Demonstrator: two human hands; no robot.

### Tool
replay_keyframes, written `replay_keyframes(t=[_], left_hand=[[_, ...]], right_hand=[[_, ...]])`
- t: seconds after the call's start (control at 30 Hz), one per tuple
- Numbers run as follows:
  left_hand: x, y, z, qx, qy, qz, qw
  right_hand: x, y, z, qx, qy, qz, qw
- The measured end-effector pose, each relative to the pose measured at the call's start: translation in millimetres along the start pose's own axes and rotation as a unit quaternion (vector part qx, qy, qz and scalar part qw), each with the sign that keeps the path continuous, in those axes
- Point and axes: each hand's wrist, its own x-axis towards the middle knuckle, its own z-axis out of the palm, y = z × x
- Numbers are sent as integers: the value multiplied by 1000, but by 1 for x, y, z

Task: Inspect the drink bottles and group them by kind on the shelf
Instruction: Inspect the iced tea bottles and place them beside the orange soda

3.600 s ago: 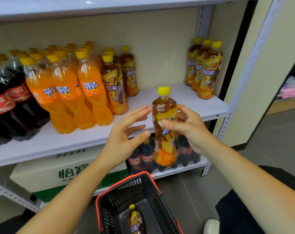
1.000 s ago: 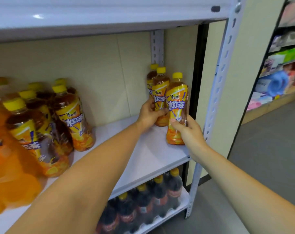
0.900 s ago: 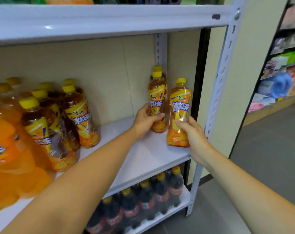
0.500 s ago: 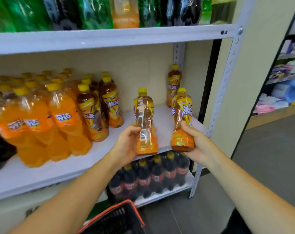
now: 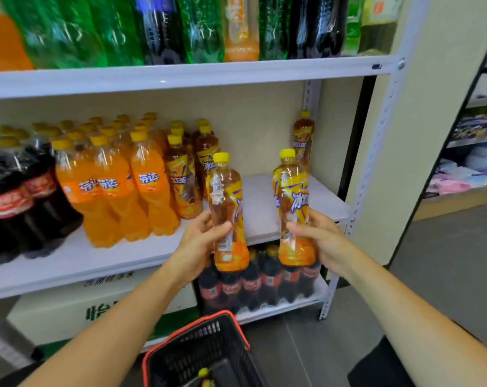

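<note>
Gripping two yellow-capped iced tea bottles, one in each of the hands, the person is holding them upright, side by side but apart, in front of the middle shelf [image 5: 260,195]. The left hand [image 5: 200,241] is wrapping its fingers and thumb round the lower half of the left iced tea bottle [image 5: 227,202], whose back label is facing the camera. The right hand [image 5: 321,241] is curling round the lower half of the right iced tea bottle [image 5: 292,202], whose front label is showing. Both bottles are carrying amber liquid, and neither is touching the shelf. On the middle shelf, cola bottles [image 5: 10,202] are standing at the left, with orange soda bottles [image 5: 108,188] just beside them and a cluster of iced tea bottles [image 5: 182,185] next to those. A lone iced tea bottle [image 5: 302,138] is standing in the back right corner, well apart from the cluster. The upper shelf [image 5: 180,76] is bearing large green bottles [image 5: 69,29] and dark bottles [image 5: 158,26]. On the bottom shelf, small cola bottles [image 5: 259,283] are sitting beside a white and green carton [image 5: 69,308]. Below the hands, a black shopping basket [image 5: 197,347] with a red rim is holding a yellow-capped bottle [image 5: 204,373].
</note>
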Motion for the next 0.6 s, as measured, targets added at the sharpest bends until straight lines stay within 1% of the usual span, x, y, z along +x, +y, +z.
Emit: replay_keyframes(t=[0.07,0.17,0.23,0.33,0.43,0.53,0.6], left_hand=[[-4,6,-2,113,8,72,991],[-6,16,-5,258,20,160,953],[-8,20,-5,304,5,196,932],[-13,25,-5,322,-1,218,922],[-16,27,-8,315,4,222,923],[-16,27,-10,264,37,189,945],[-13,27,-11,197,65,151,967]], right_hand=[[-1,1,-1,-90,38,-53,994],[-4,-1,-2,-210,68,-148,964],[-6,-2,-1,-242,74,-199,947],[-6,-3,0,-255,82,-231,935],[-6,-4,-1,-270,95,-225,931],[-3,-6,4,-215,79,-192,954],[4,-7,12,-139,72,-146,977]])
